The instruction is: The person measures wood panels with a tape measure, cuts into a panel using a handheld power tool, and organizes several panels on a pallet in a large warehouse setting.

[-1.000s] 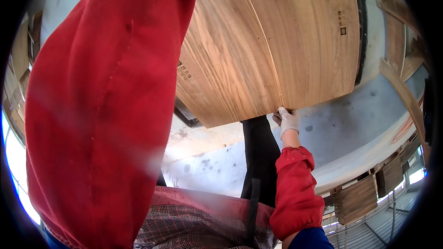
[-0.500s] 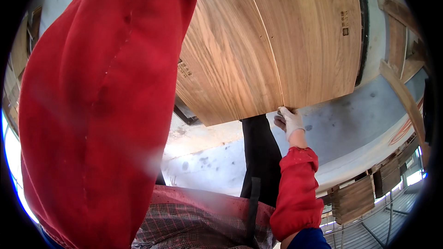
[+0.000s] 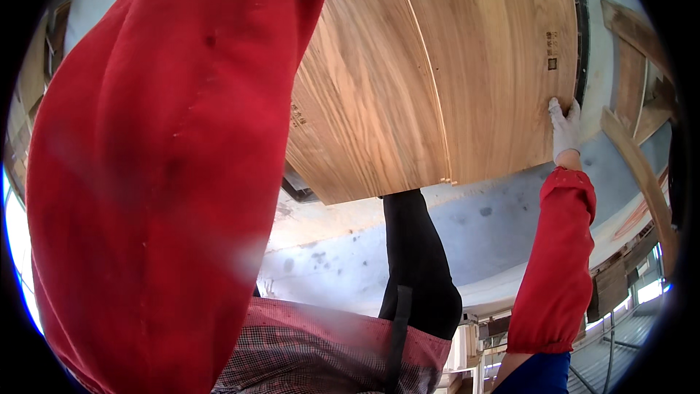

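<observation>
Two wood-grain boards lie side by side in front of me: a left board (image 3: 357,95) and a right board (image 3: 488,73), with a thin seam running between them. At the seam's near end their edges are slightly stepped. My right hand (image 3: 565,130), in a white glove, rests at the near right edge of the right board. Its fingers are stretched out and apart, touching the edge. My left arm in a red sleeve (image 3: 160,175) reaches up over the left side, and its hand is outside the picture.
Dark framing (image 3: 582,36) shows along the boards' right side. A wooden frame (image 3: 633,87) stands farther right. My dark-trousered leg (image 3: 415,255) comes close to the boards' near edge, above a stained grey floor (image 3: 496,211). More wood pieces (image 3: 611,288) are at the lower right.
My right hand has left the near end of the seam and moved right and farther away to the right board's edge. The left sleeve has shifted only slightly.
</observation>
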`<action>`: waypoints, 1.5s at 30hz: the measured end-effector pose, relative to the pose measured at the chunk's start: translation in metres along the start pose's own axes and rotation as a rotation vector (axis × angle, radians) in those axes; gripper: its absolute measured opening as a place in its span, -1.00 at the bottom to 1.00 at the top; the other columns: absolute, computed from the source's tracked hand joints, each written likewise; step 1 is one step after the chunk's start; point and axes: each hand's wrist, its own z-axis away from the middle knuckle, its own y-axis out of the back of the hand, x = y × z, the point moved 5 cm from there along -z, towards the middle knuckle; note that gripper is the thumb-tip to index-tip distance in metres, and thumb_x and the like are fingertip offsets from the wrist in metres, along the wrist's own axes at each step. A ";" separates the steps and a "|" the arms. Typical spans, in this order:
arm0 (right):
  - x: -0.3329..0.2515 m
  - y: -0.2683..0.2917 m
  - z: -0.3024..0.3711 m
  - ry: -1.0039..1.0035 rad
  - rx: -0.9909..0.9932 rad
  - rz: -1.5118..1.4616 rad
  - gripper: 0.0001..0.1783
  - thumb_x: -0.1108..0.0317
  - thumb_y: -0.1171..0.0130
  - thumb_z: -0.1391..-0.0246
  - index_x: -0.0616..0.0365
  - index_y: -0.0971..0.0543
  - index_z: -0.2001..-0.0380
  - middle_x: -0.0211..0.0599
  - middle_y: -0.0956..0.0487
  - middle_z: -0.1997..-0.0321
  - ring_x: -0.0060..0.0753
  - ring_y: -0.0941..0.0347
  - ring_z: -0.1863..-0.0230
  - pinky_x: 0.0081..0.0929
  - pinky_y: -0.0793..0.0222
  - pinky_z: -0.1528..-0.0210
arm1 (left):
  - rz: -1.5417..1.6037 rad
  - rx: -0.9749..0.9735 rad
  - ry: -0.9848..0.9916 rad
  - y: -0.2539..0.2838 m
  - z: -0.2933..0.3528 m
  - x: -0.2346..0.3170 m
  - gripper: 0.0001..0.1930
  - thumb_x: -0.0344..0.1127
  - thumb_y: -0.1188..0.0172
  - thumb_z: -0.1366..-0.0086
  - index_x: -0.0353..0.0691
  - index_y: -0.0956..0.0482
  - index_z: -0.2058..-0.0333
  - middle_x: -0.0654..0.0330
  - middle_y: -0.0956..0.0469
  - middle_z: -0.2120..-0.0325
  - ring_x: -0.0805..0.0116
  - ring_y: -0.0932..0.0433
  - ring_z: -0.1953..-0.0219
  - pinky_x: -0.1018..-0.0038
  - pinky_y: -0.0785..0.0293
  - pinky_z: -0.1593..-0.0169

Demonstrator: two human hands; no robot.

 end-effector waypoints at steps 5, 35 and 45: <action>0.007 -0.001 0.005 -0.006 0.007 -0.097 -0.37 0.23 -0.18 -0.05 0.32 -0.21 -0.10 -0.30 -0.43 0.09 -0.57 -0.35 0.13 -0.64 -0.28 0.06 | -0.003 -0.018 0.008 -0.002 -0.004 0.000 -0.44 -0.03 -0.16 -0.08 -0.19 -0.37 -0.02 -0.06 -0.44 0.07 0.01 -0.38 -0.02 0.31 -0.30 -0.07; 0.073 -0.029 0.598 -0.720 -0.383 0.327 -0.46 0.02 -0.05 -0.05 0.28 -0.44 0.07 -0.22 -0.56 0.31 -0.39 -0.46 0.38 -0.43 -0.37 0.25 | 0.231 -0.799 0.551 0.185 0.476 -0.200 -0.47 -0.06 0.01 -0.14 -0.31 -0.39 -0.01 -0.15 -0.43 0.07 -0.05 -0.37 -0.03 0.27 -0.26 -0.11; -0.273 -0.197 0.531 -0.152 -0.284 -0.008 -0.56 0.21 0.02 -0.14 0.28 -0.38 0.00 -0.09 -0.50 0.06 -0.27 -0.45 0.08 -0.42 -0.33 0.00 | 0.086 -0.042 0.868 0.409 0.664 -0.429 -0.57 -0.10 0.00 -0.14 -0.24 -0.47 0.08 -0.09 -0.50 0.17 -0.02 -0.44 0.05 0.29 -0.34 -0.03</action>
